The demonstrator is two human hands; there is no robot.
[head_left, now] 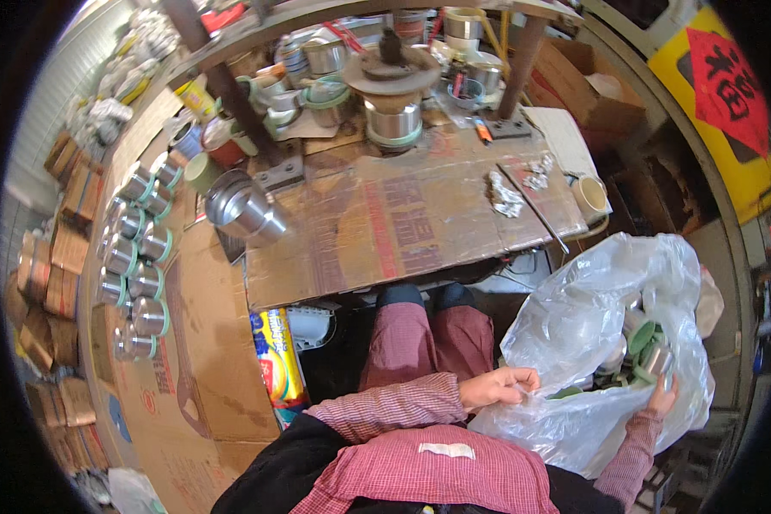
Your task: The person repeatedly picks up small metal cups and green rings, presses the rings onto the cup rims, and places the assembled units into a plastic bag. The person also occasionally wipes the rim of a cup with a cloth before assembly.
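A large clear plastic bag [565, 313] stands open at my right side, holding several steel cups with pale green plastic parts. My left hand [499, 388] pinches the near left edge of this bag between closed fingers. Inside the bag's mouth on the right, my right hand [662, 397] has its fingers at a tilted steel cup [656, 359] and appears to grip it. Just beside that cup lies a green plastic piece [640, 337]. The bag's folds partly hide the lower cups.
Ahead is a cardboard-covered bench [360, 231] under a press frame, with a steel cup [393, 124] beneath the press head. On it lie a steel container [247, 210], a metal rod [533, 208] and crumpled white scraps [506, 195]. Rows of cups [146, 281] stand at left; a cardboard box [587, 86] sits far right.
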